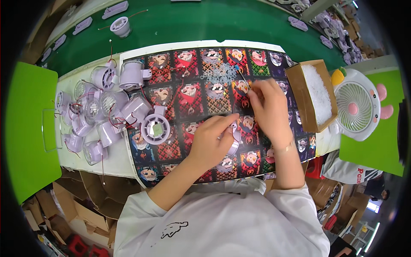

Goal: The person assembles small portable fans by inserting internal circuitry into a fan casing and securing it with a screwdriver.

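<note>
My left hand [209, 141] is closed around a small lilac plastic part [234, 141] at the middle of the mat, its fingers covering much of it. Pinched in my right hand [269, 109] is a thin rod-like tool [242, 76] with a blue end; its exact kind is unclear. The blue end lies at the right side of a pile of small translucent rings [218, 73]. Beneath both hands spreads a dark mat [188, 109] printed with cartoon figures.
Several lilac motor housings with thin wires [98, 107] crowd the table's left side. One round housing [155, 128] rests on the mat. At the right stand an open cardboard box [295, 94] of clear small pieces and a white fan [355, 105]. A green conveyor belt [171, 25] runs behind.
</note>
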